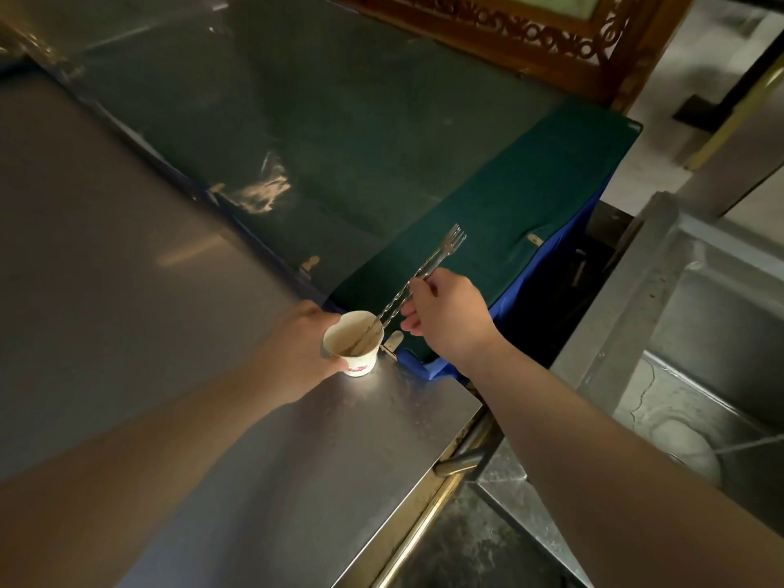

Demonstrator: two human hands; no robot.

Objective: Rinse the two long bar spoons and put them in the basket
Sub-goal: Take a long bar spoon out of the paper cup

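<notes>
Two long twisted-handle bar spoons [428, 265] stand together in a small white paper cup [355, 348], their forked top ends pointing up and to the right. The bowls are down inside the cup and mostly hidden. My right hand [445, 320] pinches both handles about halfway up. My left hand [307, 354] wraps around the left side of the cup, which rests on the far right corner of a steel counter [297, 460]. No basket is in view.
Beyond the counter lies a green cloth [509, 205] under a clear sheet, with blue fabric hanging at its edge. A steel sink [700, 375] sits to the right, across a gap. A carved wooden frame [530, 36] stands at the back.
</notes>
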